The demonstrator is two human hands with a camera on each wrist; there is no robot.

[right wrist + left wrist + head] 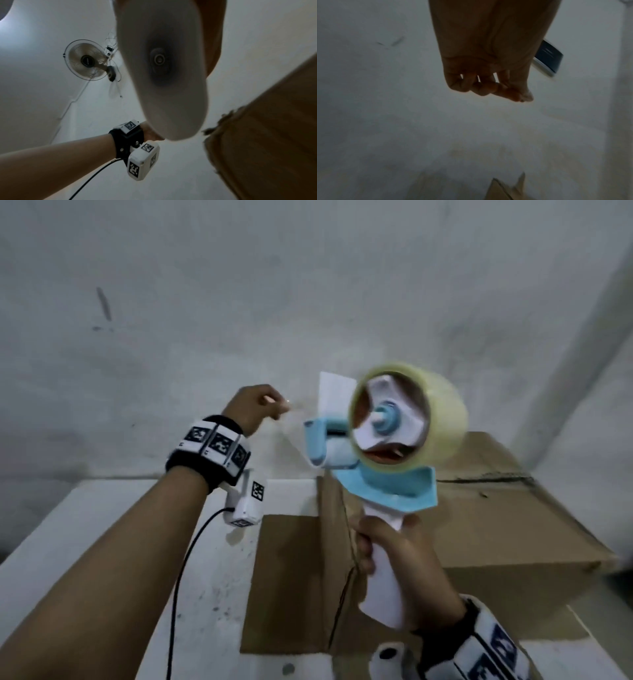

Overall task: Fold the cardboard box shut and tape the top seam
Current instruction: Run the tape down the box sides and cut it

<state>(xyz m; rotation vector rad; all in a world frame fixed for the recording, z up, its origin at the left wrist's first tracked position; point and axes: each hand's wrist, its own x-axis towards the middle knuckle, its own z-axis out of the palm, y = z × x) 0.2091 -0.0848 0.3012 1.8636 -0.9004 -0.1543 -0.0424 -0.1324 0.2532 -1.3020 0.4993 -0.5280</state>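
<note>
My right hand (pixel 383 546) grips the white handle (pixel 163 67) of a blue and white tape dispenser (pixel 380 460), held upright above the box. A roll of clear tape (pixel 431 419) sits on its hub. My left hand (pixel 260 405) is raised to the left of the dispenser, and its fingertips (pixel 520 96) pinch the free end of the clear tape, which stretches between hand and dispenser. The brown cardboard box (pixel 496 515) stands behind and below the dispenser with its top flaps down. One side flap (pixel 291 583) lies on the table to the left.
The box rests on a white table (pixel 102 525) against a white wall. A black cable (pixel 181 577) runs from my left wrist camera down over the table. In the right wrist view a wall fan (pixel 87 60) hangs high up.
</note>
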